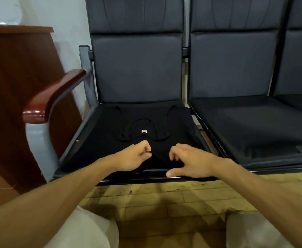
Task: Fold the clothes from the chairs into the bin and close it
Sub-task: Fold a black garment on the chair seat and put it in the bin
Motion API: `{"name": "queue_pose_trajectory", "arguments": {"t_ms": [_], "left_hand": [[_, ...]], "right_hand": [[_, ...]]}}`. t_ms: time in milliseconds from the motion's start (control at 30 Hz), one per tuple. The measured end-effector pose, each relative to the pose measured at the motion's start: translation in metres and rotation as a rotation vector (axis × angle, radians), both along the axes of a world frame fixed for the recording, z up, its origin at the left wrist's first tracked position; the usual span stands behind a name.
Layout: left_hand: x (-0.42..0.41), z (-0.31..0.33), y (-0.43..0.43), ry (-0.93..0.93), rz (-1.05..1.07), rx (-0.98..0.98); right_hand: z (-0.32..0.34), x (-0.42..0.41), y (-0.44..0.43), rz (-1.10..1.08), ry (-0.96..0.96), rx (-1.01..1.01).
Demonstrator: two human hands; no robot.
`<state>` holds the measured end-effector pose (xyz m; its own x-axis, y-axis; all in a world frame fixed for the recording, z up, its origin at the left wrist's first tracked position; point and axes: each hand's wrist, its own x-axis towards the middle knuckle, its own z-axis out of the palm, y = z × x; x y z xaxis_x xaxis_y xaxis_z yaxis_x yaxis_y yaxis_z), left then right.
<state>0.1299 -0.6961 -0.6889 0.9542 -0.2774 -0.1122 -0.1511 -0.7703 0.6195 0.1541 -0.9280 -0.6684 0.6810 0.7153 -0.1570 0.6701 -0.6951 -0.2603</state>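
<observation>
Nearest me, pale trousers point(85, 230) fill the bottom corners, with yellowish floor tiles point(164, 197) between the knees. Both bare forearms reach forward over the front edge of the end chair point(137, 68).

My left hand point(134, 156) is fisted, fingers curled in, pinching a bit of the black top point(146, 137) between thumb and fingers. My right hand point(187, 158) sits just beside it, apart from it. Its thumb is spread wide along the seat's front rim and its fingers are bent down onto the cloth. I cannot tell whether they actually have hold of the fabric.

The black top lies spread flat on this chair's seat, thin straps and neckline toward the backrest, and a small white label point(144, 131) shows at the neck. Black on a black seat, so its edges are hard to make out.

Left of the seat is a glossy reddish wooden armrest point(53, 97) on a grey metal frame. Beyond that, a brown wooden panel point(17, 77) stands against the white wall point(71, 18). To the right, a second dark padded chair point(245, 119) is joined on.
</observation>
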Motion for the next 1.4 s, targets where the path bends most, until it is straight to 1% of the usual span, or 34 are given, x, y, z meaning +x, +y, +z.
{"name": "queue_pose_trajectory", "arguments": {"t_ms": [100, 167, 333, 400, 467, 500, 567, 667, 733, 833, 900, 967, 1100, 1200, 1300, 1400], "left_hand": [[0.001, 0.001, -0.004, -0.014, 0.066, -0.063], [0.003, 0.000, -0.008, -0.028, 0.088, -0.061], [0.015, -0.001, -0.009, -0.083, 0.168, -0.050], [0.019, 0.000, -0.009, -0.062, 0.192, -0.074], [0.018, 0.005, -0.014, -0.022, 0.147, -0.094], [0.017, 0.007, -0.017, 0.006, 0.104, -0.074], [0.015, 0.009, -0.020, 0.049, 0.052, 0.030], [0.018, 0.006, -0.016, -0.009, 0.031, 0.171], [0.019, 0.008, -0.009, -0.064, 0.080, 0.232], [0.016, 0.015, 0.014, -0.103, 0.211, 0.281], [0.013, 0.019, 0.035, -0.097, 0.326, 0.271], [0.010, 0.020, 0.055, -0.103, 0.443, 0.246], [0.003, 0.020, 0.078, -0.127, 0.645, 0.269], [-0.002, 0.016, 0.084, -0.092, 0.722, 0.313], [-0.008, 0.017, 0.085, -0.146, 0.782, 0.440], [-0.010, 0.016, 0.094, -0.156, 0.810, 0.427]], "right_hand": [[-0.005, 0.000, 0.021, 0.033, -0.164, -0.039], [-0.005, 0.008, 0.028, 0.012, -0.195, -0.015], [0.001, 0.036, 0.019, -0.101, 0.077, 0.207], [0.004, 0.043, 0.016, -0.204, 0.142, 0.259], [0.003, 0.050, 0.012, -0.315, 0.199, 0.301], [0.001, 0.054, 0.011, -0.371, 0.238, 0.339], [0.000, 0.058, 0.012, -0.458, 0.282, 0.436], [0.002, 0.064, 0.014, -0.566, 0.269, 0.623], [0.002, 0.068, 0.014, -0.656, 0.255, 0.762], [0.003, 0.076, 0.008, -0.839, 0.309, 0.986], [0.004, 0.082, 0.003, -0.966, 0.360, 1.102], [0.004, 0.086, -0.002, -1.025, 0.376, 1.172], [0.001, 0.097, 0.001, -1.040, 0.303, 1.187], [-0.003, 0.096, 0.007, -1.048, 0.240, 1.179], [-0.002, 0.091, 0.004, -1.091, 0.070, 1.062], [-0.001, 0.086, -0.003, -1.083, -0.084, 0.913]]}}
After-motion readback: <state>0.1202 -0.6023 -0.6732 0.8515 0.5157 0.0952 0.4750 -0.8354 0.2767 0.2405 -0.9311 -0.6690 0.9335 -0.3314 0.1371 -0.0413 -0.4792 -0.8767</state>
